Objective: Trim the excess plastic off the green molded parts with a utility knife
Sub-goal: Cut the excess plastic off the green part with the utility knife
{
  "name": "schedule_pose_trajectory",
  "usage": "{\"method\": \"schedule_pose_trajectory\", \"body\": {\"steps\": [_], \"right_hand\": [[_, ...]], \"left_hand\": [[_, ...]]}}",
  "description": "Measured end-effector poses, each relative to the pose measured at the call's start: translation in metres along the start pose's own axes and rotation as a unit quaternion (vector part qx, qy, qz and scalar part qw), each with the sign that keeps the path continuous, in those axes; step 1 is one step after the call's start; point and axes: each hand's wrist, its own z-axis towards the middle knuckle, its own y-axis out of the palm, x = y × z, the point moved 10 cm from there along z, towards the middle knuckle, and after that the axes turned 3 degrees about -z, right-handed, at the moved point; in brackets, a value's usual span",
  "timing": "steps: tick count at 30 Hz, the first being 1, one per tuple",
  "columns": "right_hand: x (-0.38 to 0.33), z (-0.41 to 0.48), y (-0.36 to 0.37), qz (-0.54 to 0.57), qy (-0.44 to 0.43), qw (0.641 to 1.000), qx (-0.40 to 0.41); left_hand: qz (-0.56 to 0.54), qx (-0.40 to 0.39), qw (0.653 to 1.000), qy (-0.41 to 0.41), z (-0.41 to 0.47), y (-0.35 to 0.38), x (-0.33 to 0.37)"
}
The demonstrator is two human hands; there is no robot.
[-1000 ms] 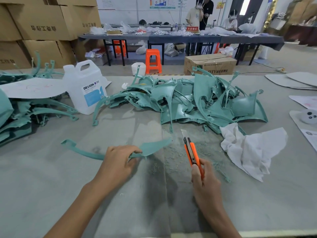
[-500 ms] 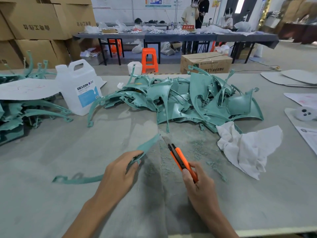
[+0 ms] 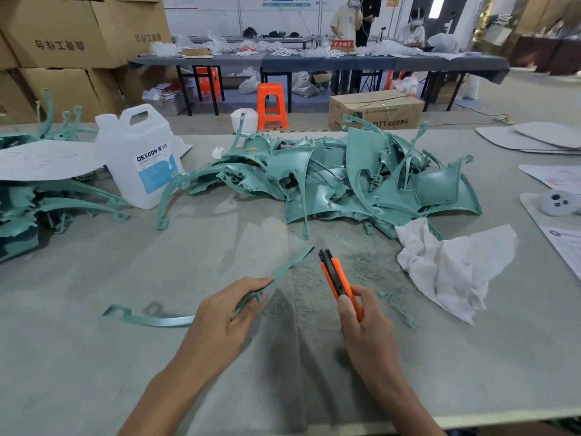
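My left hand (image 3: 224,322) grips the middle of a long curved green molded part (image 3: 151,319) just above the grey table (image 3: 78,357). Its pointed end reaches up to the right, close to the knife tip. My right hand (image 3: 366,332) holds an orange utility knife (image 3: 338,278) with its front end pointing away from me; no blade is plain to see. A big heap of green molded parts (image 3: 345,180) lies behind my hands. Green shavings (image 3: 367,272) are scattered under the knife.
A white crumpled rag (image 3: 449,272) lies to the right of the knife. A white DEXCON jug (image 3: 141,158) stands at the left, beside another stack of green parts (image 3: 37,209) under a white sheet. Papers lie at the right edge. People work at a far table.
My left hand has turned the green part, so its tip points up toward the knife and its looped end swings down to the left. The knife has tilted left, then drawn back toward upright.
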Motion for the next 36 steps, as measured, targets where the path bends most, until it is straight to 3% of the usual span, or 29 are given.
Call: {"method": "schedule_pose_trajectory", "body": {"steps": [6, 10, 14, 16, 19, 21, 23, 26, 32, 34, 36], "right_hand": [[-0.006, -0.008, 0.001, 0.018, -0.034, 0.999, -0.015], [-0.004, -0.002, 0.009, -0.032, -0.026, 0.999, -0.028], [0.001, -0.005, 0.002, 0.017, -0.013, 1.0, -0.002], [-0.001, -0.005, 0.002, 0.019, -0.02, 1.0, -0.001], [-0.004, -0.005, 0.003, 0.026, -0.025, 0.999, -0.003], [-0.003, -0.005, 0.003, 0.026, -0.023, 0.999, -0.005], [-0.002, -0.005, 0.004, 0.023, -0.023, 0.999, -0.007], [-0.001, -0.005, 0.004, 0.018, -0.025, 1.0, -0.006], [-0.003, -0.005, 0.002, 0.012, -0.026, 1.0, 0.003], [-0.003, -0.005, 0.002, 0.016, -0.025, 1.0, 0.003], [-0.002, -0.006, 0.001, 0.019, -0.024, 1.0, 0.008]], "left_hand": [[-0.031, -0.007, 0.999, -0.013, 0.0, -0.003, 0.01], [-0.122, 0.057, 0.99, -0.045, 0.006, -0.02, 0.017], [-0.285, 0.122, 0.937, -0.162, 0.017, -0.029, -0.015], [-0.313, 0.096, 0.918, -0.222, 0.023, -0.022, -0.039], [-0.205, 0.006, 0.945, -0.257, 0.034, -0.016, -0.067], [0.019, -0.058, 0.971, -0.232, 0.041, -0.017, -0.08], [0.193, -0.06, 0.963, -0.177, 0.045, -0.021, -0.074], [0.243, -0.078, 0.955, -0.149, 0.036, -0.013, -0.052], [0.354, -0.227, 0.9, -0.112, -0.014, 0.026, -0.035], [0.389, -0.179, 0.901, -0.066, -0.015, 0.023, -0.018], [0.388, -0.069, 0.919, -0.003, -0.005, 0.002, 0.007]]}}
